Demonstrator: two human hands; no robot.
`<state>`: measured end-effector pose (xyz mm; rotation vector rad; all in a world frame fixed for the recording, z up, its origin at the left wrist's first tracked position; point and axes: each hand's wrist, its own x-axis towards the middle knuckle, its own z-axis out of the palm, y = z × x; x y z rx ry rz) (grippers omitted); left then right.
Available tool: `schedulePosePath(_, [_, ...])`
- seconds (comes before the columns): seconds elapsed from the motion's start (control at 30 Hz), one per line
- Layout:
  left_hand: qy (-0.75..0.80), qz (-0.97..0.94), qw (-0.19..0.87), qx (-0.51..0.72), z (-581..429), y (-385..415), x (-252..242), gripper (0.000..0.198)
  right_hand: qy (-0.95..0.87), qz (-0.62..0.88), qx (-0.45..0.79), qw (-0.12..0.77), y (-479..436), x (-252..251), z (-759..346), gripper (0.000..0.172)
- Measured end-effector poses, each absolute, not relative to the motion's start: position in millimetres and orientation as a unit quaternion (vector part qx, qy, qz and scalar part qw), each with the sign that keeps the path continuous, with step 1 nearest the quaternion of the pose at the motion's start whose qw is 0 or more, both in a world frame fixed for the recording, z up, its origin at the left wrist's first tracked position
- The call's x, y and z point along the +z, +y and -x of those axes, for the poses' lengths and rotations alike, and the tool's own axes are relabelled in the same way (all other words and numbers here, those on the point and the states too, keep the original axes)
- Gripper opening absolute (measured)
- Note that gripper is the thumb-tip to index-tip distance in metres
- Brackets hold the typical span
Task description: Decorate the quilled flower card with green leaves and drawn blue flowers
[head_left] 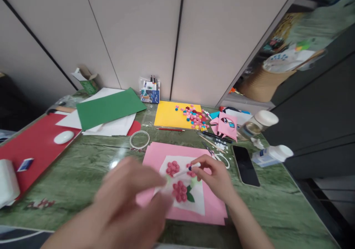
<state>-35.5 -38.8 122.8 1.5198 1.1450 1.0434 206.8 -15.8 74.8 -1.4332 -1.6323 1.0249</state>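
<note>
My right hand (212, 173) pinches a slim white marker pen (181, 172) with a dark band, held slanted over a white sheet (196, 202). Large and blurred in front, my left hand (133, 201) has thumb and index finger drawn together; something pale may be between them, too smeared to name. The sheet bears pink clusters of round, rolled-looking pieces, one (179, 191) in front with a dark green leaf (190, 194) beside it. Pale green patches also show there. Beneath the sheet lie pink papers (216, 214).
Scissors (222, 159), a phone (245, 165) and two white-capped bottles (273, 155) (259, 123) stand or lie to the right. Behind are yellow paper (169, 114) with small coloured pieces (195, 119), a tape roll (139, 140), green paper (111, 110) and a marker pack (149, 90). Red paper (36, 138) lies left.
</note>
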Motion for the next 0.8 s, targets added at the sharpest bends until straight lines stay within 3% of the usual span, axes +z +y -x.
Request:
schedulePosePath(0.07, [0.420,-0.694,0.418,0.409,13.7,-19.1,113.7,0.027,-0.611,0.541,0.419,0.397,-18.6,71.9,-203.1,0.019])
schedulePosePath(0.13, [0.405,-0.708,0.464,0.347,-4.0,-5.9,96.9,0.037,-0.597,0.525,0.437,0.422,-21.1,68.1,-197.2,0.019])
schedulePosePath(0.27, [0.389,-0.688,0.560,0.249,-16.1,-1.6,56.7,0.020,-0.579,0.500,0.475,0.433,-24.1,59.7,-186.7,0.020])
schedulePosePath(0.4, [0.402,-0.651,0.573,0.293,-8.7,1.7,34.1,0.024,-0.638,0.481,0.486,0.354,5.9,54.9,-209.6,0.038])
schedulePosePath(0.47, [0.410,-0.591,0.611,0.331,-4.6,8.3,28.9,0.025,-0.671,0.556,0.345,0.348,44.0,54.8,-239.3,0.037])
schedulePosePath(0.53, [0.416,-0.509,0.660,0.364,-1.4,15.6,24.6,0.027,-0.682,0.672,0.123,0.261,93.2,55.3,-273.9,0.033])
schedulePosePath(0.8, [0.394,-0.338,0.766,0.380,3.1,27.1,5.7,0.030,-0.709,0.699,-0.009,0.087,247.8,32.4,-329.8,0.022])
